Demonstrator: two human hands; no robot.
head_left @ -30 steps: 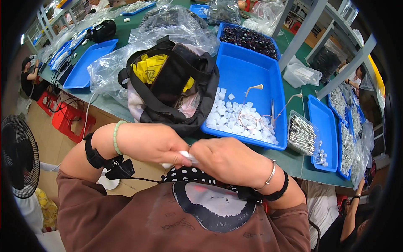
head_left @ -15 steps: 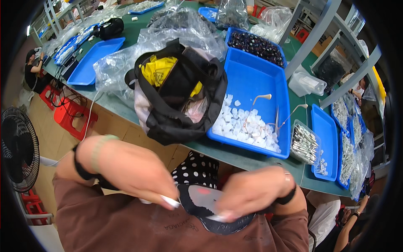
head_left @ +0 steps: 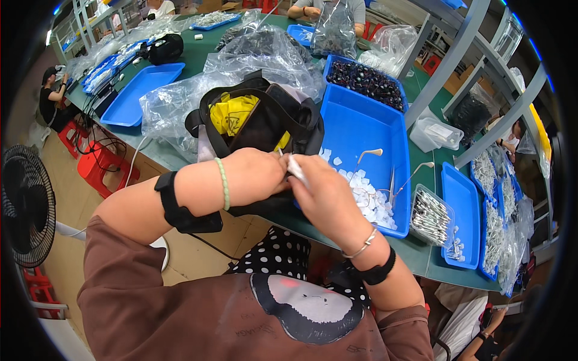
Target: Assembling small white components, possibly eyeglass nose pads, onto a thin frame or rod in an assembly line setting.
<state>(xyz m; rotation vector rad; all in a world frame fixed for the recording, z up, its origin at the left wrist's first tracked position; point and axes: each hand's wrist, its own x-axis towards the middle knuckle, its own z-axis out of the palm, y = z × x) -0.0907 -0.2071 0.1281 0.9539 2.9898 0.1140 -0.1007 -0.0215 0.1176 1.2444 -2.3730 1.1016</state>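
My left hand (head_left: 256,171) and my right hand (head_left: 325,186) meet fingertip to fingertip at the near side of an open black bag (head_left: 208,144). The fingers of both are pinched together. A white wrap or scrap (head_left: 296,171) shows at the right fingertips; whether it is worn or held I cannot tell. Whatever lies between the fingers is hidden. Yellow cloth or plastic (head_left: 232,115) shows inside the bag. Right of my hands, a blue tray (head_left: 367,120) holds small whitish translucent pieces (head_left: 372,201), thin-rimmed eyeglasses (head_left: 378,191) with beige temple tips, and tweezers (head_left: 392,183).
A clear box (head_left: 431,215) of thin metal parts sits beside another blue tray (head_left: 460,210). Behind is a tray of dark pieces (head_left: 365,82). Clear plastic bags (head_left: 174,111) spread behind the black bag. Grey posts (head_left: 448,66) rise at right; a fan (head_left: 27,204) stands left.
Both hands have moved up and forward from in front of my shirt to the black bag, and have come together. The view has shifted slightly.
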